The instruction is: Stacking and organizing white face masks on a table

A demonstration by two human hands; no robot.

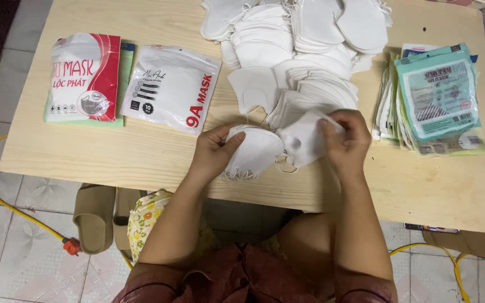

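Head view of a packing table. The left hand presses a small stack of white masks at the near table edge, fingers curled over it. The right hand pinches a single white mask just right of the stack, fingers clenched on its upper edge. Far behind both hands lies a large heap of loose masks (too many to count), which touches the held mask. Two sealed packs lie at left: a red-and-white pack and a white pack, side by side. At right stands a pile of teal bags (number unclear). The table is pale wood on a tiled floor. A yellow cable and a pair of tan sandals lie beneath.
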